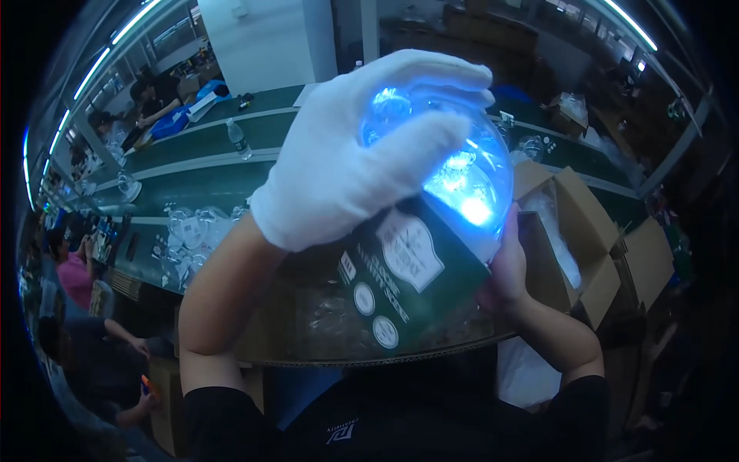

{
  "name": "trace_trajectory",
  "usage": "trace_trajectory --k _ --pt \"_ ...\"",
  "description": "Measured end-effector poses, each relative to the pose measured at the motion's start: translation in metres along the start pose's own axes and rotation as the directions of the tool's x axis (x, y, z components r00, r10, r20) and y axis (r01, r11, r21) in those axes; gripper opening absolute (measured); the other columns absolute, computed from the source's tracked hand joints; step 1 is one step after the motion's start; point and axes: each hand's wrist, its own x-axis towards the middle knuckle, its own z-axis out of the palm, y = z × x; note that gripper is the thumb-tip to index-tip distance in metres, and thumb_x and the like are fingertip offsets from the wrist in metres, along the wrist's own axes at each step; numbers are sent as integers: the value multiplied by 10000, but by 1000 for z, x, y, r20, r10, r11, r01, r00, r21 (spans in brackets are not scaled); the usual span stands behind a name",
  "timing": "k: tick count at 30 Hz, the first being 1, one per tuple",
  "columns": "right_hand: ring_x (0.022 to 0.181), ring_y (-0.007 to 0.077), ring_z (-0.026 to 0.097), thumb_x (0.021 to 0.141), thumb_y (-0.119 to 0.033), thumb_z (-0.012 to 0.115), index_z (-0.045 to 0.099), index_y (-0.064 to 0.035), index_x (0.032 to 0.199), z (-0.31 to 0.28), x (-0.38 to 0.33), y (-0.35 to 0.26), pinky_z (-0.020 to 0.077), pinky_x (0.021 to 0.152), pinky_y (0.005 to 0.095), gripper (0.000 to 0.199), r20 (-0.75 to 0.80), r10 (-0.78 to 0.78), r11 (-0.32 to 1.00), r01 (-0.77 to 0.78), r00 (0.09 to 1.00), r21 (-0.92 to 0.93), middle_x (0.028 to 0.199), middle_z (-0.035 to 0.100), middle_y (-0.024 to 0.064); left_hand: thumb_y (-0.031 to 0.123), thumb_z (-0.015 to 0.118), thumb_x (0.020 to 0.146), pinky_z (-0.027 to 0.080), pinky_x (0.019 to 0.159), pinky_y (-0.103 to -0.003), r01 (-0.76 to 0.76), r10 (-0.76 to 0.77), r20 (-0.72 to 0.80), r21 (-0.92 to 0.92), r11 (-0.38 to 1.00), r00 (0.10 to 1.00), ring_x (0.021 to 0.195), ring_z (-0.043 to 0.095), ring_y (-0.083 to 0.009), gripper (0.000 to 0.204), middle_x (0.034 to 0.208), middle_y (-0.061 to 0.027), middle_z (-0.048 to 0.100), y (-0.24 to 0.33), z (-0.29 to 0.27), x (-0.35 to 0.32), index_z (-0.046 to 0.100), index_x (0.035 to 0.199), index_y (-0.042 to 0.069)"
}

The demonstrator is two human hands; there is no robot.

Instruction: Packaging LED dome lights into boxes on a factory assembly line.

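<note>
A clear globe (490, 173) glows bright blue and white inside, sitting at the open upper end of a tilted green printed box (454, 289). My left hand (339, 169), in a white glove, curls over the globe with thumb and fingers around its upper left side. My right hand (506, 269) is closed about the right side of the box, just below the globe; its fingers are partly hidden behind the box. How deep the globe sits in the box I cannot tell.
Right of the box stands an open cardboard carton (589, 254) with clear plastic wrap. Clear plastic pieces (196, 231) lie heaped on the left. A green conveyor (181, 185) runs behind, carrying a plastic bottle (238, 138). Several people work on the left, one in pink (75, 269).
</note>
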Motion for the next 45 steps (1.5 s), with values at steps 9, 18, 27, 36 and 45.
trace_trajectory --k 9,18,27,36,45 --pt "1290 242 536 1084 -527 234 435 -21 1453 4 11 -18 391 1118 407 657 -101 74 989 -60 992 133 1417 554 120 456 493 1011 347 1141 -414 -2 18 -128 129 992 992 1362 453 -319 678 1475 -223 444 -65 35 -42 370 1481 -17" --pt "1201 186 583 1101 -469 253 488 23 1386 6 10 -23 443 1043 341 615 -156 -49 989 69 986 131 1314 619 110 181 702 883 501 919 -376 -85 112 -197 142 986 974 1031 653 -258 456 1114 -168 647 -34 47 40 530 1264 -1" --pt "1154 189 609 1095 -485 265 514 31 1353 1 9 -36 478 1005 354 628 -220 -92 982 125 971 141 1276 632 130 290 712 802 316 1118 -558 -586 478 514 810 0 712 1383 458 -229 529 1394 -16 551 -54 86 -1 593 1316 261" --pt "1155 195 617 1093 -469 322 519 39 1344 -11 17 -17 481 1007 344 601 -114 -250 968 248 962 -37 1299 627 137 324 543 906 380 980 -449 -487 -123 487 873 36 865 1024 571 -294 379 943 -136 660 -5 127 53 687 944 -24" --pt "1095 188 631 1084 -502 322 528 32 1335 -23 11 -43 496 973 342 624 -31 -164 986 164 986 -8 1221 651 131 252 573 910 403 1084 -412 -780 247 743 616 109 621 1289 541 -266 368 1254 -117 635 -24 114 -7 649 1207 48"
